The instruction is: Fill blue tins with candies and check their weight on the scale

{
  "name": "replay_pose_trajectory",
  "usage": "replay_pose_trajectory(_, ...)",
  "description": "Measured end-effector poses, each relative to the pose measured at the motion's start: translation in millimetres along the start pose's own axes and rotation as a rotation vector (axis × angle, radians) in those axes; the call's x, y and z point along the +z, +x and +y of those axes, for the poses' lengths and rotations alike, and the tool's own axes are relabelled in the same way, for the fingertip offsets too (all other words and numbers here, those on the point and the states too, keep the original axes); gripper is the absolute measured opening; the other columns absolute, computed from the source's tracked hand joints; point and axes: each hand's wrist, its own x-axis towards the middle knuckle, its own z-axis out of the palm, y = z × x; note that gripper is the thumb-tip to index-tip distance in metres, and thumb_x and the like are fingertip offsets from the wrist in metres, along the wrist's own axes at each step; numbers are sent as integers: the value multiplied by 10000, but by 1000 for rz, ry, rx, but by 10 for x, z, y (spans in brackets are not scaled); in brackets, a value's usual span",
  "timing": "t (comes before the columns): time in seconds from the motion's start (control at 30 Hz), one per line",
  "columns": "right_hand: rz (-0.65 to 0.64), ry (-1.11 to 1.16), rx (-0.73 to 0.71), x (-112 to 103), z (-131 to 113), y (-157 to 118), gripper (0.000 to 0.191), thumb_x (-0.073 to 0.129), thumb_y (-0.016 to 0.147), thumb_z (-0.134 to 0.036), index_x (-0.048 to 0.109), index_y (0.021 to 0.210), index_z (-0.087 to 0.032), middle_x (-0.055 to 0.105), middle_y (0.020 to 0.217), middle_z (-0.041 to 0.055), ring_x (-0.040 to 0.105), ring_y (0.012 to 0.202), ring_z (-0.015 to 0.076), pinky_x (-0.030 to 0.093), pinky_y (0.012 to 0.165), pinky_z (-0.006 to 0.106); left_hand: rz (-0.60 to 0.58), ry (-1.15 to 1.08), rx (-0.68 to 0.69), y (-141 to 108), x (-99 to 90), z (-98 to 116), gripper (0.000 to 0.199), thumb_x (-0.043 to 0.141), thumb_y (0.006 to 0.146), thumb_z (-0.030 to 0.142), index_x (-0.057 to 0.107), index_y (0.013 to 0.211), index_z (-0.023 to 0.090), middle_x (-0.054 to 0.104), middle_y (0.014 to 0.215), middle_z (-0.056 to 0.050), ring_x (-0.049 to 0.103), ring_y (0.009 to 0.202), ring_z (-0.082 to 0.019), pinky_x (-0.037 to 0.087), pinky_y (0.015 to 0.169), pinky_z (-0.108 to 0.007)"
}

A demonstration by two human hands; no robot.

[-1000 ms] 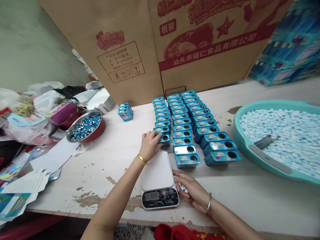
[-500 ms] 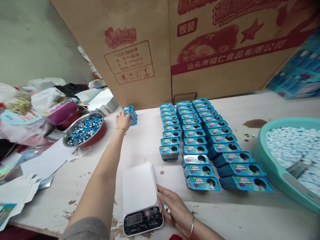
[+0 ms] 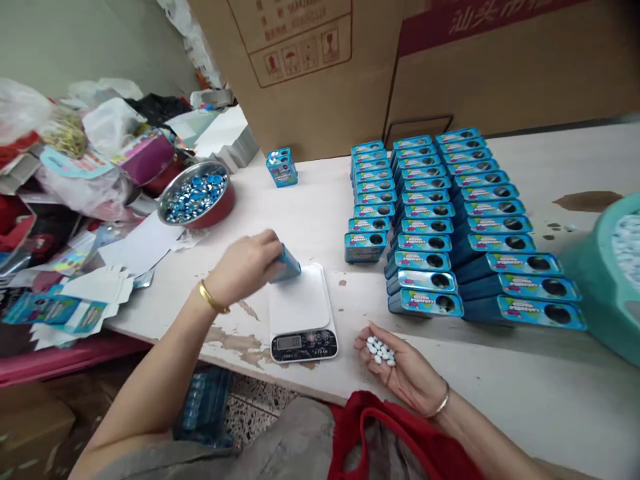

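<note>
My left hand (image 3: 247,265) is closed round a small blue candy tin (image 3: 289,267), held at the left edge of the white kitchen scale (image 3: 300,307). Whether the tin touches the scale's plate I cannot tell. The scale's display is lit. Palm up to the right of the scale, my right hand (image 3: 400,373) cups a small heap of white candies (image 3: 381,351). Blue tins with round holes in their tops (image 3: 425,301) stand in three rows beyond it. A couple more tins (image 3: 282,168) stand at the back, near the carton.
A teal basin (image 3: 607,267) of pale candies is at the right edge. On the left sit a metal bowl (image 3: 227,200) of blue and silver pieces, white paper sheets (image 3: 143,248) and piled bags. A large cardboard carton (image 3: 320,113) stands along the back.
My left hand has come back from the rear tins to the scale, bringing one tin. My right hand has moved off the scale's side and turned up, showing the candies. The view has tilted down.
</note>
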Motion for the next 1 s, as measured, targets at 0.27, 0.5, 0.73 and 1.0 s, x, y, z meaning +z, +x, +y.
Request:
replay_pose_trajectory(0.27,-107,52,83,34,253,-190,160,553,861,-209,629,934,-90,720,925,149,701,884,192,580,715,236,130,-70,-4,-416,243,654,232,533,869,374,562,959,162,569,1095,-111,541,936,-225,443,781,-356)
replay_pose_trajectory(0.5,-144,150,61,-55,285,-307,222,520,870,-267,633,1004,-130,724,901,85,693,865,189,566,795,328,63,-370,149,-697,610,1706,305,507,883,358,506,1123,170,564,1007,-78,545,872,-185,475,730,-297)
replay_pose_trajectory(0.73,-105,90,171,-174,389,-252,140,600,801,-275,645,858,-155,718,842,74,694,823,218,577,708,355,61,-435,24,-700,1016,2080,125,449,900,232,546,961,181,537,961,-60,534,825,-165,480,694,-278)
replay_pose_trajectory(1.0,-120,158,150,-168,389,-199,67,601,790,-216,641,823,-174,708,772,36,692,750,182,577,680,315,-14,-463,30,-678,1005,2012,164,466,899,267,555,1008,184,548,997,-56,548,852,-168,478,681,-253)
